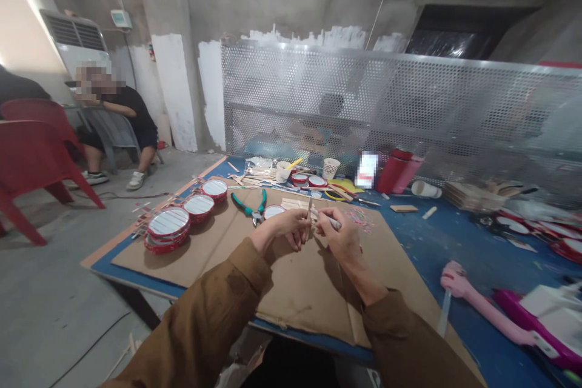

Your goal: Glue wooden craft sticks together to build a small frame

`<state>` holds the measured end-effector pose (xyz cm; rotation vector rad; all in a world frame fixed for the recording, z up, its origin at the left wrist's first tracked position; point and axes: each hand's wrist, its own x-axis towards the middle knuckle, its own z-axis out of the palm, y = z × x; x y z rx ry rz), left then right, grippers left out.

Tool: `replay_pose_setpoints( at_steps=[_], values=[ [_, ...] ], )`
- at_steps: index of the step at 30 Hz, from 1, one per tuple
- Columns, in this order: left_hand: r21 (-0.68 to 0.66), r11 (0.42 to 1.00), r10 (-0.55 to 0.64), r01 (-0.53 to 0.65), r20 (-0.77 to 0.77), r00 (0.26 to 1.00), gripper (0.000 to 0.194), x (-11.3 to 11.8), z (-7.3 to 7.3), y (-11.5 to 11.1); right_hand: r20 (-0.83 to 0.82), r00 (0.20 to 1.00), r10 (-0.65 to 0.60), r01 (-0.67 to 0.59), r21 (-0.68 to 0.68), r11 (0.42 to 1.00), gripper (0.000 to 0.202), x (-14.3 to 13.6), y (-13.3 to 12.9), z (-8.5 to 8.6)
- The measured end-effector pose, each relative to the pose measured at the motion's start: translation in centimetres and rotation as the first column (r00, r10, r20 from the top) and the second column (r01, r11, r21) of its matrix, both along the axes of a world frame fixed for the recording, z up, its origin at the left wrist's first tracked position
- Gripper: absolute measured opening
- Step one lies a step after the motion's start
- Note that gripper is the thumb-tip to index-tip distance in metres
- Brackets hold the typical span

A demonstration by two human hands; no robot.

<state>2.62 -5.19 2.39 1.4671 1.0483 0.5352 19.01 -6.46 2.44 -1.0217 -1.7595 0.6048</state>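
Note:
Over the brown cardboard (318,309), my left hand (291,228) pinches a thin wooden stick (310,209) held upright. Close beside it on the right, my right hand (339,233) is closed around a small pale tool (334,223), its tip near the stick. Beyond my left hand lie teal-handled pliers (248,206), open, and a small white-topped disc (274,211). Pale wooden sticks (295,204) lie behind my hands. Several red-rimmed round pieces with white tops (168,222) stand at the cardboard's left side, some stacked.
Paper cups (331,168), a red bottle (394,171) and a lit phone (366,170) stand along the table's back. A pink tool (486,303) lies at the right. Behind is a perforated metal screen (291,103); a person (131,109) sits at far left.

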Motion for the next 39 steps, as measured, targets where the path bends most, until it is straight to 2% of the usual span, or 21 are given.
replay_pose_setpoints(
  at_steps=[7, 11, 19, 25, 28, 31, 36, 39],
  values=[
    [0.004, 1.000, 0.016, -0.016, -0.014, 1.000, 0.026, 0.13, 0.37, -0.28, -0.011, 0.999, -0.035, 0.035, -0.014, 0.999, 0.029, -0.10, -0.36, 0.54],
    [0.015, 1.000, 0.016, -0.015, -0.023, 1.000, 0.027, 0.17, 0.49, -0.37, -0.034, 0.998, -0.057, 0.057, 0.003, 0.998, 0.031, -0.13, -0.53, 0.83],
    [0.025, 1.000, 0.004, -0.004, -0.026, 1.000, 0.024, 0.05, 0.15, -0.12, 0.000, 1.000, -0.007, 0.007, 0.022, 1.000, 0.030, -0.11, -0.04, 0.00],
    [0.021, 1.000, 0.021, -0.021, -0.028, 0.999, 0.029, 0.08, 0.25, -0.25, -0.012, 0.995, -0.102, 0.103, 0.026, 0.994, 0.030, -0.08, -0.19, 0.28],
    [0.034, 0.999, 0.014, -0.014, -0.026, 1.000, 0.033, 0.08, 0.28, -0.28, -0.046, 0.997, -0.061, 0.062, 0.023, 0.998, 0.031, -0.12, -0.27, 0.31],
    [0.037, 0.999, 0.006, -0.004, -0.033, 0.999, 0.036, 0.09, 0.28, -0.20, -0.010, 1.000, -0.018, 0.018, 0.026, 1.000, 0.030, -0.16, -0.26, 0.18],
    [0.021, 1.000, 0.016, -0.015, -0.027, 1.000, 0.028, 0.09, 0.33, -0.24, -0.041, 0.997, -0.071, 0.071, 0.022, 0.997, 0.029, -0.13, -0.36, 0.31],
    [0.028, 0.999, 0.017, -0.016, -0.025, 1.000, 0.023, 0.09, 0.34, -0.33, -0.047, 0.998, -0.037, 0.038, 0.019, 0.999, 0.028, -0.15, -0.38, 0.37]
  ],
)
